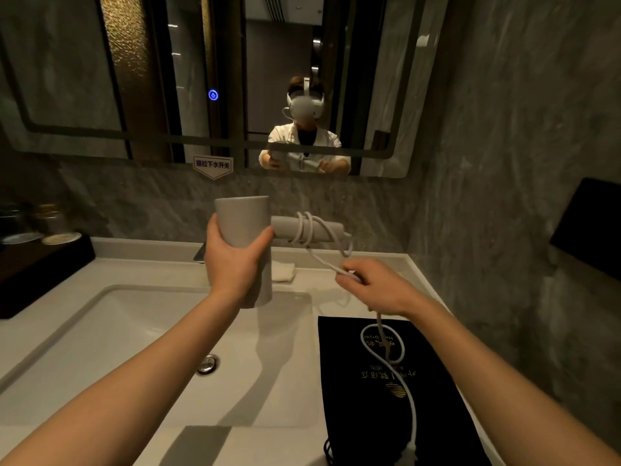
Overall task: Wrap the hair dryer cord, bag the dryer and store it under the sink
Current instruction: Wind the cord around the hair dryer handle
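Note:
I hold a pale grey hair dryer [242, 216] above the sink, my left hand [232, 260] gripping its barrel, which stands upright. Its handle [285, 226] sticks out to the right with two or three turns of white cord [307, 227] around it. My right hand [376, 285] pinches the cord just below and right of the handle. The rest of the cord trails down over a black drawstring bag [363, 391] lying flat on the counter, and ends in a plug [408, 454] at the bottom edge.
A white basin [100, 331] with a metal drain [207, 363] lies below my left arm. A dark tray [40, 264] with glasses stands at the back left. A folded cloth [282, 271] sits behind the dryer. A mirror and a marble wall close off the back and right.

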